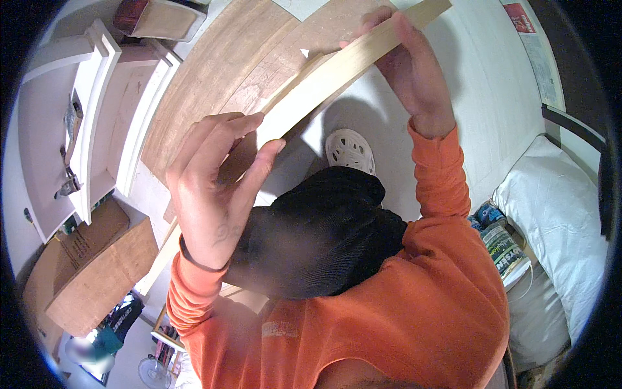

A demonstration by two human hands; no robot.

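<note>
A long, pale wooden strip (327,79) slants up from lower left to upper right, raised in front of me. My left hand (210,172) grips its nearer end, with the fingers over the far edge and the thumb along the near edge. Toward the far end, my right hand (408,71) is closed on the strip, its thumb on the near side and fingertips showing past the far edge. Behind the strip lie broad brown wooden boards (227,55), partly hidden by it and by my left hand.
White drawers (97,129) stand open at the left, with metal tools in one. Below them is a cardboard box (97,279). A paint bucket (502,253) and a white sack (551,214) are at the right. My white clog (350,150) rests on the pale floor.
</note>
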